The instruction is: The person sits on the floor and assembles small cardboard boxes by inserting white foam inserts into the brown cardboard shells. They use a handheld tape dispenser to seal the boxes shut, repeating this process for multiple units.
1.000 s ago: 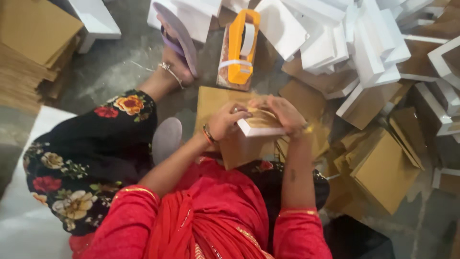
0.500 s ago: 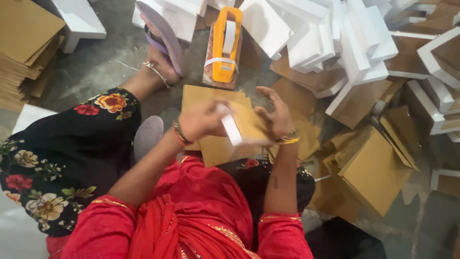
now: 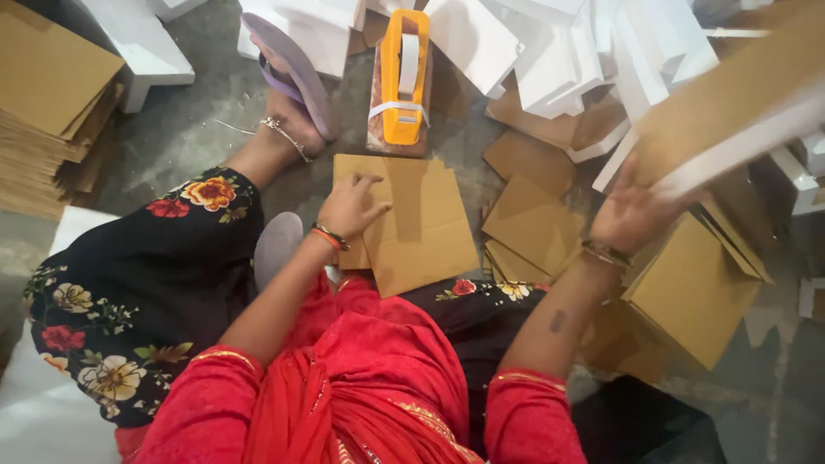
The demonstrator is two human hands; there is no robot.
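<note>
Left hand point(image 3: 351, 206), fingers spread flat, presses the brown cardboard sheet point(image 3: 412, 225) lying just below the orange tape dispenser point(image 3: 402, 77), whose long axis runs away from the person. Right hand point(image 3: 634, 210), right of the sheet, grips a white-edged cardboard box point(image 3: 739, 112), tilted up-right; bare floor point(image 3: 189, 129) lies left.

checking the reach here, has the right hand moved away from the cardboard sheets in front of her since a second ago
Yes. The right hand has swung out to the right, away from the flat cardboard sheets below the orange tape dispenser, and now holds a blurred cardboard piece.
</note>
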